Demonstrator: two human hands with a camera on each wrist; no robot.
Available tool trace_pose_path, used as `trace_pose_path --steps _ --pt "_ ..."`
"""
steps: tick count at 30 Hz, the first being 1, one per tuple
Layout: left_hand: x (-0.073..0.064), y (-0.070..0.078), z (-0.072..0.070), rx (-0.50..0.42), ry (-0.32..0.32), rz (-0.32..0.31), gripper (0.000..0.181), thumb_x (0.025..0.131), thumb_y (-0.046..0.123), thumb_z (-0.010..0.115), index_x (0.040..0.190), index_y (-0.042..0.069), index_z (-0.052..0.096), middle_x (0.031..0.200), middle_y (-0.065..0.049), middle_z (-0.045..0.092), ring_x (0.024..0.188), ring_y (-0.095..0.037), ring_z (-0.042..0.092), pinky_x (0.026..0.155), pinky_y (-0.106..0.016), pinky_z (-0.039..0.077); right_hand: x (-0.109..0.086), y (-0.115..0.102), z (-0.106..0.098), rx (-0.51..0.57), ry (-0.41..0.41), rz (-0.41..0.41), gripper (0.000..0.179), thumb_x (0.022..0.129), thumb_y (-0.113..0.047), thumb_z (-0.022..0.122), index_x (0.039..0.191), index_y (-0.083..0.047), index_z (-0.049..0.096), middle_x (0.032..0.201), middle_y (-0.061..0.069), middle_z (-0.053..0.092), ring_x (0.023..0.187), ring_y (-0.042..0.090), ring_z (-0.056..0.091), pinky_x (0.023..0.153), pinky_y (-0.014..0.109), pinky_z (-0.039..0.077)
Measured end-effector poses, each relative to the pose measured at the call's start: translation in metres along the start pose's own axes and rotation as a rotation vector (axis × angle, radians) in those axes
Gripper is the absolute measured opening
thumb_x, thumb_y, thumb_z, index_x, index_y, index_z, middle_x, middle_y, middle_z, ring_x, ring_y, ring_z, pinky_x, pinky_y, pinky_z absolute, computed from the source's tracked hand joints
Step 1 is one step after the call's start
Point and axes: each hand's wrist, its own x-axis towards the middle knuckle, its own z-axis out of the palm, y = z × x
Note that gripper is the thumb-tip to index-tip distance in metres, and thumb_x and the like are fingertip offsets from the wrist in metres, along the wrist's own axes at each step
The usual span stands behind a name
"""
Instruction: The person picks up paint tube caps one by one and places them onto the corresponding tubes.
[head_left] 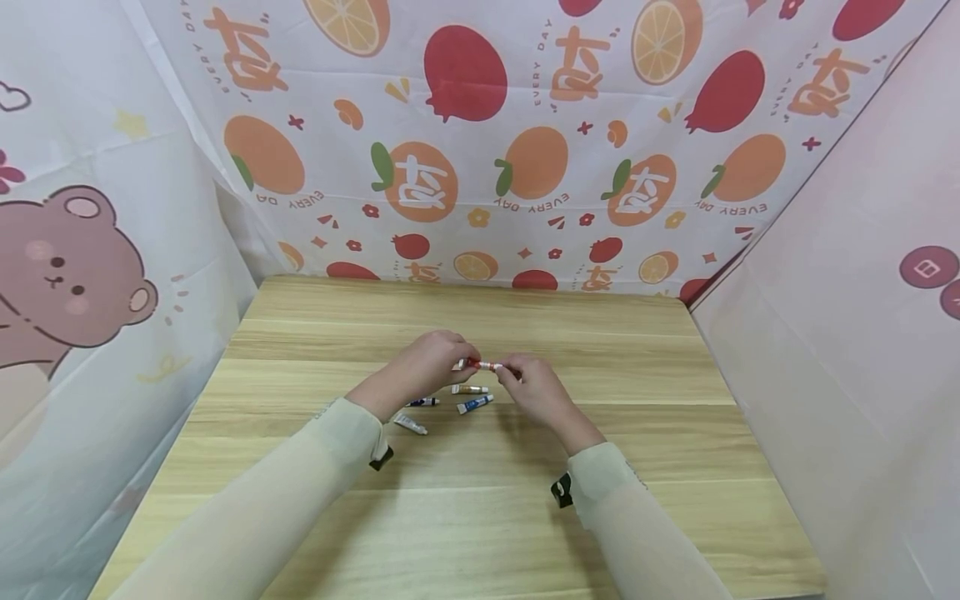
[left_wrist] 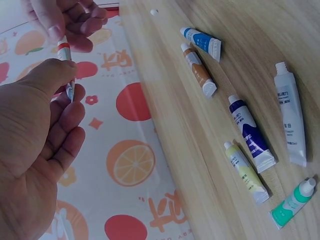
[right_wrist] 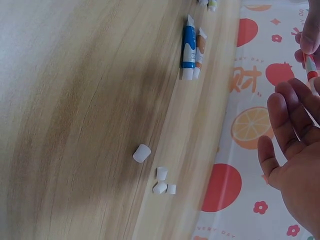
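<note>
A small red and white paint tube [head_left: 487,366] is held up over the far part of the table between both hands. My left hand [head_left: 433,364] pinches its flat crimped end between thumb and fingers, as the left wrist view shows. My right hand [head_left: 537,389] pinches the other end, which its fingertips hide. Below them lie a brown paint tube [left_wrist: 199,71] and a blue paint tube [left_wrist: 202,42]. A white paint tube [left_wrist: 290,120] with a bare threaded nozzle lies near a dark purple tube [left_wrist: 251,134], a yellow tube [left_wrist: 246,172] and a green tube [left_wrist: 292,204].
Several small white caps, one larger cap [right_wrist: 142,153] among them, lie loose on the wooden table [head_left: 487,533] below the right hand. A fruit-printed curtain [head_left: 480,167] hangs along the table's back edge. More cloth hangs at the left and right sides.
</note>
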Motion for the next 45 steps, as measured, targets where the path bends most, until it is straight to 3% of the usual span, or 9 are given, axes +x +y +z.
trace_pose_path --steps 6,12,14,22,30,34,38,45 --pt "0.0007 0.0006 -0.0013 -0.009 0.006 0.009 0.013 0.099 0.019 0.081 0.109 0.012 0.083 0.100 0.000 0.082 0.085 -0.011 0.073 0.078 -0.030 0.063 0.0008 0.0006 0.0013 0.045 0.012 0.010 0.036 0.113 -0.022 0.059 0.147 -0.011 0.061 0.104 0.003 0.077 0.092 0.015 0.068 0.078 0.033 0.055" --pt "0.0007 0.0014 -0.0031 -0.016 0.001 -0.001 0.013 0.099 0.019 0.080 0.109 0.012 0.083 0.100 0.000 0.081 0.086 -0.012 0.073 0.078 -0.030 0.063 0.0012 0.0000 0.0013 0.058 0.027 -0.004 0.014 0.112 -0.020 0.060 0.124 -0.012 0.062 0.099 0.003 0.075 0.091 0.016 0.069 0.079 0.033 0.055" --pt "0.0004 0.0013 -0.0031 -0.016 -0.003 -0.006 0.013 0.099 0.020 0.081 0.109 0.012 0.083 0.101 0.000 0.081 0.087 -0.013 0.074 0.079 -0.030 0.064 0.0007 -0.0002 0.0010 0.044 0.022 0.000 0.014 0.113 -0.022 0.059 0.121 -0.011 0.065 0.100 0.004 0.075 0.092 0.017 0.070 0.082 0.035 0.057" --pt "0.0002 0.0010 -0.0010 -0.021 0.015 0.006 0.013 0.097 0.019 0.082 0.108 0.012 0.083 0.099 0.000 0.081 0.084 -0.012 0.072 0.078 -0.030 0.063 0.0000 0.0001 0.0003 0.028 -0.004 0.017 0.027 0.116 -0.029 0.052 0.124 -0.011 0.071 0.108 0.007 0.078 0.103 0.022 0.073 0.093 0.045 0.063" --pt "0.0002 0.0001 -0.0013 -0.028 0.018 0.007 0.014 0.098 0.019 0.082 0.109 0.012 0.082 0.101 -0.001 0.082 0.086 -0.012 0.073 0.079 -0.031 0.063 -0.0005 0.0030 -0.0005 0.055 0.026 0.026 0.030 0.118 -0.032 0.047 0.123 -0.011 0.068 0.103 0.008 0.076 0.095 0.020 0.070 0.082 0.037 0.058" --pt "-0.0001 -0.0007 -0.0014 -0.032 0.022 0.005 0.013 0.097 0.019 0.082 0.109 0.012 0.083 0.099 0.000 0.081 0.084 -0.012 0.072 0.078 -0.031 0.062 -0.0017 0.0035 -0.0020 0.102 0.037 0.029 0.024 0.114 -0.031 0.057 0.128 -0.012 0.065 0.106 0.008 0.075 0.094 0.019 0.067 0.077 0.034 0.054" --pt "-0.0008 -0.0002 -0.0023 -0.029 0.019 0.005 0.013 0.097 0.019 0.082 0.108 0.012 0.083 0.099 0.000 0.081 0.084 -0.012 0.072 0.077 -0.031 0.063 -0.0013 0.0041 -0.0017 0.083 0.036 -0.003 0.021 0.108 -0.025 0.068 0.125 -0.013 0.066 0.104 0.002 0.074 0.097 0.018 0.066 0.079 0.033 0.054" --pt "0.0008 0.0000 -0.0011 -0.018 0.012 0.013 0.013 0.099 0.020 0.080 0.109 0.012 0.083 0.100 0.000 0.082 0.086 -0.012 0.073 0.080 -0.031 0.064 0.0003 0.0035 0.0006 0.021 0.060 -0.008 0.010 0.109 -0.024 0.068 0.115 -0.016 0.069 0.100 -0.001 0.072 0.096 0.017 0.066 0.082 0.035 0.056"
